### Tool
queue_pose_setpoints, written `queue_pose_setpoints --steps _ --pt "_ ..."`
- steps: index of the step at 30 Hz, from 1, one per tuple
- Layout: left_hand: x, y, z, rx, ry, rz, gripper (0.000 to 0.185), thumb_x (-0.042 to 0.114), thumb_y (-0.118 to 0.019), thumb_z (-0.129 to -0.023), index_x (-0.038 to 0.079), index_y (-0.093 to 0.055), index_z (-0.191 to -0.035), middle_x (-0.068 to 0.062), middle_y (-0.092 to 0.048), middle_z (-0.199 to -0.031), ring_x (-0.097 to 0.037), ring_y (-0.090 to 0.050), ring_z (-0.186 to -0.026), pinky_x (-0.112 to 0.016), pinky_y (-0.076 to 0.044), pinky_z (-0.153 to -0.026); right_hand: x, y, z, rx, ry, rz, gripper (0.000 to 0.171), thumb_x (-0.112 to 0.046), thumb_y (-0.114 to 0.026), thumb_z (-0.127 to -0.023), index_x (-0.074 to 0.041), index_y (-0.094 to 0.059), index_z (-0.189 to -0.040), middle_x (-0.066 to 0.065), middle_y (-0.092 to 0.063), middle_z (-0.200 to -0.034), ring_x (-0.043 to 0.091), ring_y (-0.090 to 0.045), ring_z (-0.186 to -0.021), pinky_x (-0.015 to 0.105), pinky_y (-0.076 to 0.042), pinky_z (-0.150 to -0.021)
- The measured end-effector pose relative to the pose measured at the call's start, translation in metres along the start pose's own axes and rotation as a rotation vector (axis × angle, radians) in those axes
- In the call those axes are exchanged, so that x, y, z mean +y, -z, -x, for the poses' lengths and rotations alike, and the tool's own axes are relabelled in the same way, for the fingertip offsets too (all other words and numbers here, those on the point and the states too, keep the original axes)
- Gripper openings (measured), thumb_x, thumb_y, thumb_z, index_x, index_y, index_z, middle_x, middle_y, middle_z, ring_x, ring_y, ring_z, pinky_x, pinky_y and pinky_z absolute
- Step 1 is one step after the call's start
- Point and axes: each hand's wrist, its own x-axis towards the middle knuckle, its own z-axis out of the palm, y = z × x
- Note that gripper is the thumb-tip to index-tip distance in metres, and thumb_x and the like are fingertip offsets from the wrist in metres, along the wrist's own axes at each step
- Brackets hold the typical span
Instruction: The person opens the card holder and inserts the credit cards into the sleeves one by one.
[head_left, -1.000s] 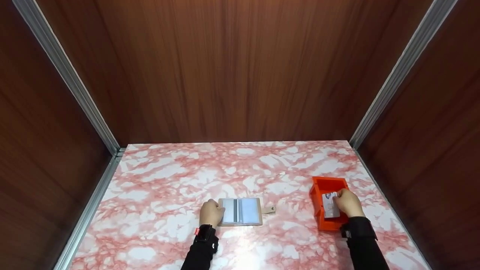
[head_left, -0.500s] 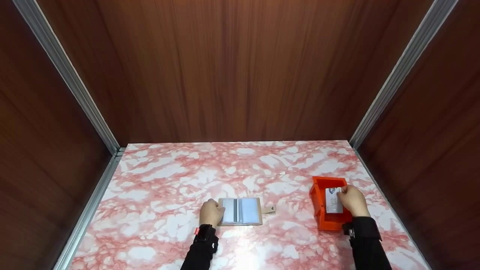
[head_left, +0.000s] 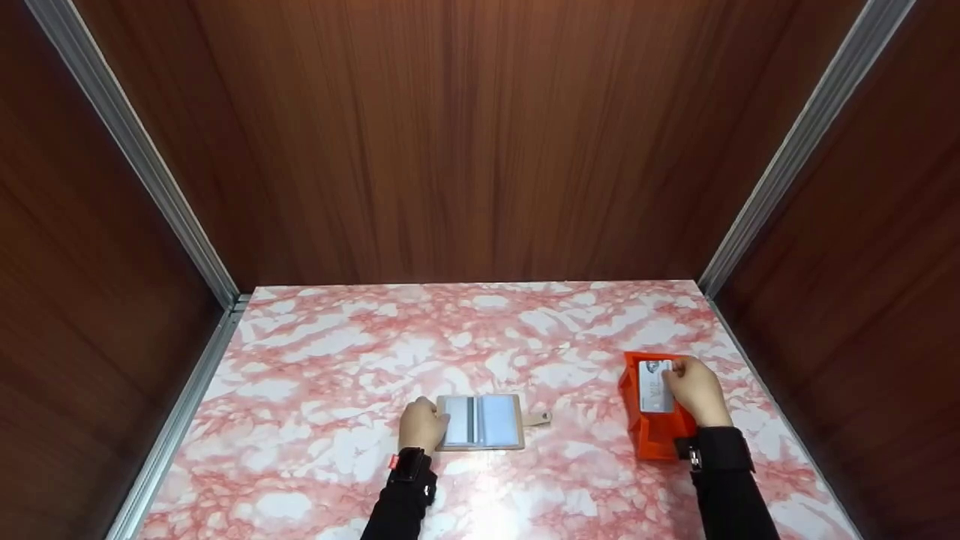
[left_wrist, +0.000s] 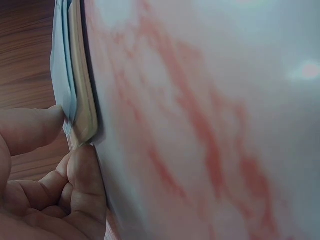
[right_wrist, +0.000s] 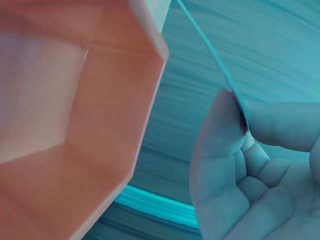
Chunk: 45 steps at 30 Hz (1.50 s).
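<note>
Right hand [head_left: 696,390] pinches a card [head_left: 655,386] above the orange bin [head_left: 651,436] (left hand [head_left: 421,424] grips the card holder [head_left: 484,422]).

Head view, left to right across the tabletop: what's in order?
Left hand → open card holder → its snap tab → orange bin, with the right hand pinching a card above it.

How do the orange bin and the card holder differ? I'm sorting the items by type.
The orange bin is a deep, open-topped plastic box; the card holder is flat, beige, lying open with clear sleeves. The right hand pinches a card above the bin; the left hand holds the holder's edge. Both rest on the marbled table.
</note>
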Motion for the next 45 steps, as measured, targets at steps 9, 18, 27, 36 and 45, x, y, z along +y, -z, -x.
queue_pose_setpoints --steps 9,18,27,36,45 --pt "0.0 -0.001 -0.001 -0.011 0.022 0.012 0.024 0.011 -0.078 -0.078 -0.007 -0.066 -0.088 -0.02 -0.065 -0.083 -0.039 -0.064 -0.081 -0.049 -0.052 -0.077 -0.02 -0.012 -0.001 -0.04 0.015 -0.055 0.025 -0.009 -0.055 -0.096 0.012 -0.054 -0.108 0.024 -0.06 -0.095 0.029 -0.056 -0.076 0.035 -0.045 -0.064" --pt "-0.002 -0.002 -0.001 -0.006 0.015 0.007 0.024 0.011 -0.079 -0.078 -0.007 -0.066 -0.088 -0.02 -0.065 -0.082 -0.039 -0.065 -0.08 -0.048 -0.052 -0.076 -0.037 -0.032 -0.003 -0.018 0.046 -0.097 0.015 -0.007 -0.058 -0.093 0.006 -0.055 -0.098 0.012 -0.056 -0.083 0.026 -0.053 -0.074 0.033 -0.042 -0.064" --pt "-0.002 -0.003 0.0 0.008 0.012 -0.001 0.023 0.012 -0.079 -0.077 -0.005 -0.066 -0.086 -0.018 -0.065 -0.08 -0.038 -0.064 -0.078 -0.048 -0.052 -0.075 -0.05 -0.052 -0.001 -0.084 0.034 -0.142 0.022 -0.009 -0.057 -0.095 0.01 -0.055 -0.107 0.018 -0.059 -0.094 0.028 -0.056 -0.08 0.037 -0.048 -0.07" --pt "-0.001 -0.004 -0.001 0.021 0.016 -0.008 0.022 0.011 -0.079 -0.077 -0.005 -0.065 -0.085 -0.018 -0.065 -0.08 -0.038 -0.064 -0.078 -0.048 -0.051 -0.075 -0.06 -0.071 0.0 -0.069 0.051 -0.2 0.012 -0.005 -0.06 -0.093 0.005 -0.055 -0.097 0.011 -0.056 -0.083 0.022 -0.055 -0.071 0.03 -0.048 -0.061" --pt "-0.001 -0.003 0.0 0.026 0.001 -0.009 0.022 0.01 -0.078 -0.077 -0.005 -0.065 -0.085 -0.018 -0.065 -0.08 -0.038 -0.065 -0.078 -0.048 -0.052 -0.075 -0.07 -0.092 0.003 -0.065 0.095 -0.25 0.009 -0.001 -0.061 -0.091 0.006 -0.056 -0.093 0.009 -0.055 -0.078 0.019 -0.054 -0.065 0.03 -0.049 -0.058"
